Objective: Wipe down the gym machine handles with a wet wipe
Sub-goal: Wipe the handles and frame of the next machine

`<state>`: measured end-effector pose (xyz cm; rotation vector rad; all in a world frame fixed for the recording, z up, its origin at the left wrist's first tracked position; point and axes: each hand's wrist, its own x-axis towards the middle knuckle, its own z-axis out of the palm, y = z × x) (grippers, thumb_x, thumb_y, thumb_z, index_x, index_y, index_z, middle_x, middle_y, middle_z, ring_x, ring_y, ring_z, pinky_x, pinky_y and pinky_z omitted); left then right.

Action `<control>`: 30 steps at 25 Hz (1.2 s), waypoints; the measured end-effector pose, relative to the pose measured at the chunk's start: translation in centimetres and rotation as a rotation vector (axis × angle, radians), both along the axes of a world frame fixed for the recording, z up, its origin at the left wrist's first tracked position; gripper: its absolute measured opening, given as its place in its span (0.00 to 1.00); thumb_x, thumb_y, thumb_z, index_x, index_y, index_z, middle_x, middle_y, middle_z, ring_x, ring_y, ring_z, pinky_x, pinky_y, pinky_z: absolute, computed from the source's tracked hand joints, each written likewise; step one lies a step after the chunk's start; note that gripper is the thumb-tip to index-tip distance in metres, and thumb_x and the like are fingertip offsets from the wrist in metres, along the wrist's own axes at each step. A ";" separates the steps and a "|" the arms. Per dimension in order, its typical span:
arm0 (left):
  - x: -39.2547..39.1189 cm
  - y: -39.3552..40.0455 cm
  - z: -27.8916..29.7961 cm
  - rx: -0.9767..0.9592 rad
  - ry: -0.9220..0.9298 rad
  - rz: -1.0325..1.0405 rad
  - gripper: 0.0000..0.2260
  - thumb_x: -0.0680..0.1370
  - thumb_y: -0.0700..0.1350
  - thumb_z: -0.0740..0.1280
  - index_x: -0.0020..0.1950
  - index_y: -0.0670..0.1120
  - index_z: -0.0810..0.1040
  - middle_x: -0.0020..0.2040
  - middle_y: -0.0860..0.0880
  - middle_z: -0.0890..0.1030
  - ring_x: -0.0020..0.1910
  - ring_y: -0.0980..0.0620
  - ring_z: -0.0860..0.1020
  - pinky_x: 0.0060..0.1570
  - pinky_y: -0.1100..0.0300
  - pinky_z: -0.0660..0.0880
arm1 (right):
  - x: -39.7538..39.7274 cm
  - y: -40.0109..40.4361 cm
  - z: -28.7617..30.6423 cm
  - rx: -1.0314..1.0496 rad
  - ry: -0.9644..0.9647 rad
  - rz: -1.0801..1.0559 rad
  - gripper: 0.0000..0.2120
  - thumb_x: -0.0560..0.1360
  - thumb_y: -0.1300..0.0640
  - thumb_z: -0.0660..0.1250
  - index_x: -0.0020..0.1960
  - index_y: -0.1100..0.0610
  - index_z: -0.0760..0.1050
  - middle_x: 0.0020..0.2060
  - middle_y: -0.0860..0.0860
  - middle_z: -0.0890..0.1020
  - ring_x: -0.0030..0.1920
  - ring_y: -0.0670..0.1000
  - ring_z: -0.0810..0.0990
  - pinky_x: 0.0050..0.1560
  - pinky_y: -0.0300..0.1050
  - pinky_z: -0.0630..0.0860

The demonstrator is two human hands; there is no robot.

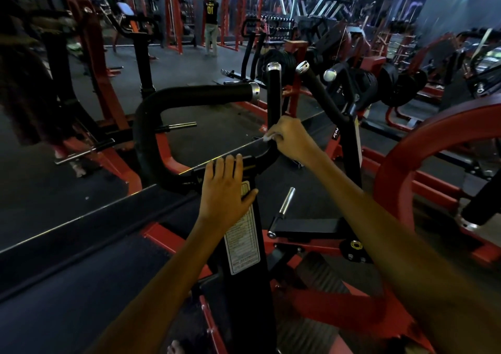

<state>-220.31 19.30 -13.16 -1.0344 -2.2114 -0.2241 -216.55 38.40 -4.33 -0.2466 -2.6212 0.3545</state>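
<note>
1. Your right hand is curled around the base of the upright handle, low down where the black tube bends into the machine's frame.
2. The wet wipe is pinched under that hand's fingers: only a small white edge of it peeks out on the left side of your knuckles, pressed against the tube. The rest of it is hidden inside the grip.
3. The upright handle rises straight above your fist, bare and black up to its silver end cap.
4. Your left hand lies flat with straight fingers on the top of the black centre post, fingertips reaching the crossbar and thumb spread to the right over the white label. It holds nothing.
5. The curved handle sweeps up from the left end of the crossbar and runs right, ending in a silver cap just beside the upright handle. No hand touches it.
6. A third slanted handle stands to the right of your right hand, apart from it.
7. A chrome peg sticks up from the frame between your forearms.
8. Beyond the machine, a person stands far off among red racks.
</note>
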 end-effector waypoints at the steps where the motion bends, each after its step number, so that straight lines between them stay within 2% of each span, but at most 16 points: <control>1: 0.0 0.0 0.1 -0.010 -0.007 0.004 0.35 0.70 0.64 0.65 0.66 0.38 0.73 0.56 0.42 0.78 0.54 0.42 0.77 0.59 0.48 0.72 | 0.4 -0.9 -0.4 -0.013 -0.013 -0.023 0.11 0.74 0.70 0.62 0.49 0.64 0.82 0.50 0.60 0.79 0.51 0.56 0.79 0.54 0.43 0.75; 4: 0.5 -0.1 0.5 -0.068 -0.048 0.033 0.36 0.71 0.64 0.64 0.67 0.39 0.71 0.57 0.42 0.77 0.56 0.43 0.75 0.60 0.47 0.70 | 0.9 -3.3 -1.5 -0.063 -0.040 -0.135 0.10 0.74 0.68 0.63 0.51 0.64 0.81 0.52 0.59 0.79 0.51 0.55 0.80 0.56 0.46 0.76; 7: 0.8 -0.2 1.0 -0.117 -0.106 0.055 0.37 0.74 0.65 0.59 0.73 0.40 0.63 0.65 0.42 0.72 0.63 0.43 0.70 0.67 0.48 0.63 | 1.2 -4.2 -1.1 -0.157 -0.108 -0.075 0.07 0.75 0.65 0.64 0.48 0.66 0.80 0.43 0.59 0.82 0.42 0.52 0.82 0.47 0.42 0.79; 9: 0.9 -0.4 1.2 -0.148 -0.146 0.040 0.37 0.76 0.65 0.56 0.76 0.40 0.55 0.70 0.42 0.65 0.68 0.43 0.64 0.70 0.49 0.56 | 1.5 -4.3 -1.1 -0.234 -0.043 -0.082 0.07 0.75 0.63 0.65 0.46 0.67 0.80 0.39 0.58 0.82 0.35 0.48 0.80 0.43 0.39 0.78; 11: 1.0 -0.7 1.5 -0.188 -0.148 0.033 0.38 0.77 0.65 0.54 0.76 0.40 0.50 0.72 0.42 0.61 0.70 0.43 0.61 0.71 0.49 0.52 | 1.6 -4.8 -2.3 -0.247 0.101 -0.149 0.07 0.75 0.64 0.65 0.48 0.65 0.81 0.44 0.57 0.83 0.42 0.50 0.82 0.50 0.43 0.79; 13: 1.1 -0.9 2.0 -0.205 -0.190 -0.006 0.38 0.76 0.65 0.55 0.76 0.41 0.50 0.73 0.43 0.61 0.71 0.44 0.60 0.72 0.49 0.50 | 1.6 -5.3 -2.9 -0.251 0.092 -0.147 0.07 0.75 0.65 0.65 0.49 0.64 0.81 0.46 0.58 0.83 0.46 0.52 0.82 0.52 0.43 0.78; 15: 0.6 -1.5 3.2 -0.141 -0.307 -0.061 0.36 0.76 0.65 0.58 0.75 0.43 0.56 0.73 0.46 0.62 0.72 0.47 0.60 0.73 0.48 0.48 | 1.6 -5.2 -2.0 -0.289 0.066 -0.094 0.06 0.73 0.64 0.68 0.45 0.66 0.81 0.39 0.57 0.83 0.37 0.47 0.82 0.40 0.34 0.77; 16: 0.1 -2.1 4.0 -0.095 -0.350 -0.066 0.34 0.76 0.64 0.58 0.74 0.44 0.59 0.72 0.46 0.64 0.71 0.47 0.61 0.73 0.47 0.47 | 1.6 -5.0 -1.0 -0.304 0.132 -0.077 0.06 0.73 0.63 0.69 0.43 0.66 0.81 0.37 0.57 0.83 0.32 0.42 0.80 0.35 0.31 0.75; 19: -1.8 -5.0 4.9 -0.066 -0.314 0.039 0.31 0.76 0.65 0.55 0.68 0.43 0.69 0.66 0.44 0.72 0.67 0.46 0.68 0.72 0.47 0.50 | 0.3 -5.0 1.7 -0.396 0.451 -0.113 0.05 0.74 0.62 0.68 0.47 0.63 0.81 0.37 0.54 0.83 0.31 0.37 0.77 0.33 0.29 0.73; 22: -2.2 -6.7 4.1 -0.172 -0.253 0.090 0.33 0.75 0.67 0.47 0.56 0.42 0.76 0.48 0.45 0.82 0.51 0.46 0.78 0.67 0.50 0.62 | -3.6 -5.2 4.1 -0.466 0.670 -0.214 0.07 0.74 0.64 0.67 0.49 0.62 0.81 0.40 0.54 0.83 0.37 0.41 0.79 0.39 0.27 0.72; 24: -2.0 -6.7 3.7 -0.175 -0.222 0.076 0.31 0.75 0.66 0.48 0.49 0.42 0.77 0.39 0.45 0.81 0.42 0.45 0.79 0.59 0.48 0.70 | -6.0 -6.3 4.7 -0.445 0.698 -0.261 0.08 0.74 0.65 0.65 0.50 0.63 0.81 0.44 0.56 0.82 0.44 0.49 0.80 0.43 0.27 0.73; 26: -2.1 -6.5 3.5 -0.126 -0.181 0.080 0.30 0.75 0.66 0.50 0.43 0.41 0.78 0.32 0.45 0.79 0.34 0.45 0.78 0.51 0.47 0.75 | -7.4 -8.2 4.1 -0.385 0.634 -0.246 0.09 0.75 0.67 0.63 0.51 0.64 0.80 0.49 0.57 0.80 0.47 0.48 0.77 0.44 0.22 0.69; 27: -2.2 -6.5 3.5 -0.114 -0.171 0.089 0.30 0.75 0.66 0.50 0.41 0.42 0.78 0.30 0.45 0.78 0.33 0.46 0.77 0.50 0.47 0.75 | -7.7 -9.3 3.8 -0.352 0.600 -0.185 0.09 0.75 0.68 0.63 0.51 0.64 0.80 0.48 0.57 0.80 0.47 0.48 0.77 0.44 0.22 0.69; 29: -2.4 -6.5 3.2 -0.105 -0.161 0.089 0.29 0.74 0.65 0.50 0.40 0.42 0.77 0.31 0.46 0.79 0.33 0.46 0.77 0.50 0.48 0.75 | -7.3 -9.6 3.8 -0.309 0.557 -0.069 0.07 0.74 0.67 0.64 0.48 0.63 0.80 0.42 0.56 0.81 0.43 0.50 0.78 0.43 0.31 0.73; 30: -2.5 -6.5 3.0 -0.116 -0.177 0.079 0.29 0.75 0.65 0.50 0.41 0.42 0.77 0.32 0.46 0.79 0.34 0.46 0.77 0.51 0.48 0.74 | -6.9 -9.0 4.2 -0.310 0.568 -0.080 0.06 0.74 0.66 0.65 0.47 0.63 0.80 0.41 0.56 0.81 0.40 0.50 0.78 0.42 0.35 0.74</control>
